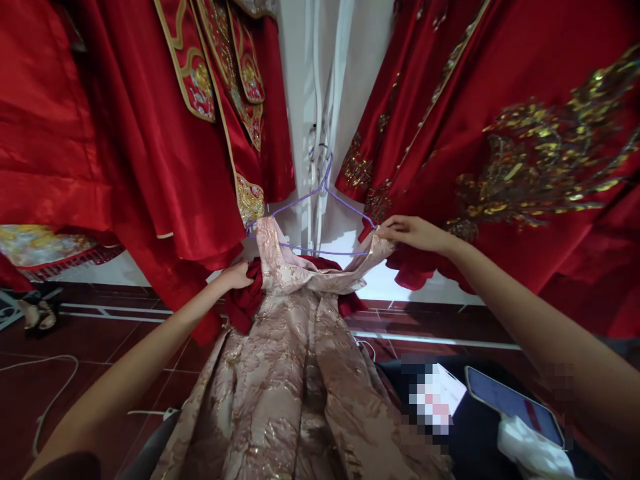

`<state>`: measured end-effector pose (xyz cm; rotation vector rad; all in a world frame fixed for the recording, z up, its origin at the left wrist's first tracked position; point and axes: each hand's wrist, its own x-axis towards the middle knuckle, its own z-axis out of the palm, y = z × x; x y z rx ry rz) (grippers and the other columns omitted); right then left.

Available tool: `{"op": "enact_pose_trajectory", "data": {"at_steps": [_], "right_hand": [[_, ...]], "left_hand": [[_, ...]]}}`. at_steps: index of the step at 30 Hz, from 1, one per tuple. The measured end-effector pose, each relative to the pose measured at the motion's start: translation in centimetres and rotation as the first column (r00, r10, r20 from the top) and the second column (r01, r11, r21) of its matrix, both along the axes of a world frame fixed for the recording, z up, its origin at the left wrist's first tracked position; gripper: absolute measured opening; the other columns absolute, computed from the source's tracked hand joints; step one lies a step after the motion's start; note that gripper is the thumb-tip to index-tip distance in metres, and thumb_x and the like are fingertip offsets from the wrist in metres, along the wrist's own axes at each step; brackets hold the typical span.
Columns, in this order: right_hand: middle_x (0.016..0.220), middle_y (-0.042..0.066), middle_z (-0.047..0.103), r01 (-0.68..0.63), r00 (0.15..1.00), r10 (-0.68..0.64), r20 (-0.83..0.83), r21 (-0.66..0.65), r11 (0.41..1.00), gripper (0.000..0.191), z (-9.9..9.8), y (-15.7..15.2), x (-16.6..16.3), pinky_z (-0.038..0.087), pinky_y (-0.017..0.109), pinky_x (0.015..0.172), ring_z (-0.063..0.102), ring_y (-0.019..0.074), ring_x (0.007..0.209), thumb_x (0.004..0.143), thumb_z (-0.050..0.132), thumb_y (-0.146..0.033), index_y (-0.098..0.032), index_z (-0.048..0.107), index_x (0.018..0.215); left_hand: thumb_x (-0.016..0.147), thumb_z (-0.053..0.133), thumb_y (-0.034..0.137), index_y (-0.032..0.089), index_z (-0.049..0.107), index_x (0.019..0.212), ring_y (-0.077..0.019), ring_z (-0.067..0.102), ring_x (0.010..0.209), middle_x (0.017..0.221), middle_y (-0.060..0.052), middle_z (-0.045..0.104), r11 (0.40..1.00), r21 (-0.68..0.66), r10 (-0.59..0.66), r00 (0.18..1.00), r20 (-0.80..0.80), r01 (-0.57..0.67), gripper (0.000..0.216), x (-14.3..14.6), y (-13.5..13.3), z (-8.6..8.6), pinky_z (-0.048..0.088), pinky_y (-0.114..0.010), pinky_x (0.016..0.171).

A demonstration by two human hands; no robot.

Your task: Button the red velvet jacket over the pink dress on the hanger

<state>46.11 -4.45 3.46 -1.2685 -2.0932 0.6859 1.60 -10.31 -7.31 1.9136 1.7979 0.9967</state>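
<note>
A pale pink-gold brocade dress [285,373] spreads down toward me, its wide neckline facing up. A thin purple wire hanger [325,189] runs through its shoulders, the hook pointing away from me. My right hand [413,233] pinches the dress's right shoulder strap at the hanger's end. On the other side my left hand [236,276] is closed on dark red cloth [245,303] bunched beside the bodice; its fingertips are partly hidden. More of this cloth shows behind the neckline.
Red embroidered garments [145,133] hang at left, and a red sequinned gown [500,153] hangs at right. White metal poles [320,80] stand between them. A phone [515,403] and a crumpled white tissue [535,447] lie lower right. White cable [55,363] crosses the tiled floor.
</note>
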Motion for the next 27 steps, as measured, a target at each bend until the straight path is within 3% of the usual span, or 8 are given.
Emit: {"op": "enact_pose_trajectory", "data": {"at_steps": [3, 5, 8, 11, 13, 17, 21, 27], "right_hand": [[0.083, 0.006, 0.068, 0.063, 0.980, -0.042, -0.193, 0.105, 0.992, 0.054, -0.9, -0.4, -0.2, 0.050, 0.031, 0.069, 0.062, 0.0175, 0.076, 0.062, 0.066, -0.067, -0.018, 0.063, 0.084], [0.083, 0.006, 0.068, 0.082, 0.967, -0.047, -0.250, 0.129, 0.988, 0.053, -1.4, -0.7, -0.7, 0.050, 0.031, 0.069, 0.062, 0.0177, 0.076, 0.064, 0.065, -0.067, -0.018, 0.062, 0.086], [0.082, 0.005, 0.067, 0.063, 0.981, -0.035, -0.192, 0.141, 0.988, 0.052, -2.1, -0.8, -1.6, 0.049, 0.031, 0.067, 0.061, 0.0180, 0.075, 0.070, 0.061, -0.065, -0.018, 0.061, 0.092], [0.083, 0.005, 0.067, 0.121, 0.986, -0.089, -0.141, 0.240, 0.963, 0.050, -2.9, -0.5, -2.1, 0.048, 0.030, 0.069, 0.060, 0.0175, 0.074, 0.073, 0.058, -0.064, -0.017, 0.062, 0.090], [0.082, 0.005, 0.067, 0.189, 0.975, -0.142, -0.171, 0.300, 0.935, 0.047, -3.5, -0.4, -2.1, 0.047, 0.030, 0.069, 0.060, 0.0173, 0.073, 0.074, 0.057, -0.063, -0.017, 0.063, 0.088], [0.083, 0.004, 0.068, 0.179, 0.967, -0.109, -0.230, 0.311, 0.934, 0.041, -4.2, -0.7, -2.1, 0.047, 0.030, 0.071, 0.061, 0.0180, 0.077, 0.076, 0.058, -0.059, -0.019, 0.064, 0.086], [0.085, 0.004, 0.069, 0.313, 0.893, -0.203, -0.401, 0.230, 0.921, 0.041, -4.6, -0.8, -2.5, 0.049, 0.031, 0.067, 0.063, 0.0206, 0.079, 0.074, 0.056, -0.062, -0.022, 0.065, 0.083], [0.082, 0.005, 0.069, 0.423, 0.811, -0.273, -0.518, 0.195, 0.885, 0.041, -5.0, 0.1, -2.6, 0.050, 0.034, 0.067, 0.064, 0.0232, 0.079, 0.070, 0.061, -0.063, -0.024, 0.065, 0.078]], "left_hand": [[0.064, 0.062, 0.017, 0.013, 0.059, 0.095, -0.0300, 0.065, 0.093, 0.097, -0.017, 0.066, 0.987, 0.118, 0.129, 0.968, -0.215, -0.106, 0.031, 2.0, -1.5, 1.8, 0.048, -0.036, 0.081], [0.078, 0.049, 0.018, 0.014, 0.060, 0.094, -0.0276, 0.065, 0.089, 0.095, -0.016, 0.066, 0.957, 0.263, 0.223, 0.897, -0.382, -0.126, 0.020, 3.9, -2.9, 3.6, 0.048, -0.036, 0.081], [0.084, 0.041, 0.018, 0.017, 0.063, 0.087, -0.0233, 0.065, 0.087, 0.092, -0.011, 0.067, 0.922, 0.378, 0.093, 0.896, -0.434, 0.087, 0.023, 5.9, -2.9, 6.7, 0.048, -0.034, 0.084], [0.085, 0.037, 0.012, 0.014, 0.054, 0.120, -0.0217, 0.054, 0.115, 0.122, -0.012, 0.058, 0.824, 0.531, 0.022, 0.924, -0.381, 0.200, 0.039, 5.6, 0.4, 9.1, 0.041, -0.033, 0.100], [0.086, 0.038, 0.015, 0.012, 0.055, 0.120, -0.0218, 0.058, 0.110, 0.119, -0.012, 0.061, 0.879, 0.396, -0.080, 0.902, -0.424, 0.264, 0.038, 4.4, 3.0, 10.0, 0.043, -0.034, 0.097], [0.087, 0.047, 0.033, 0.016, 0.069, 0.094, -0.0217, 0.065, 0.087, 0.090, -0.007, 0.071, 0.935, 0.172, -0.231, 0.898, -0.374, 0.312, 0.029, 2.3, 5.3, 10.4, 0.049, -0.032, 0.084], [0.078, 0.060, 0.044, 0.017, 0.073, 0.088, -0.0198, 0.065, 0.080, 0.083, -0.004, 0.073, 0.923, 0.217, -0.299, 0.947, -0.118, 0.318, 0.032, 1.8, 4.3, 10.0, 0.050, -0.026, 0.073], [0.078, 0.058, 0.051, 0.014, 0.074, 0.085, -0.0194, 0.066, 0.076, 0.082, -0.005, 0.073, 0.924, 0.367, -0.128, 0.991, 0.043, 0.103, 0.040, -0.4, 3.9, 8.3, 0.050, -0.024, 0.067]]}}
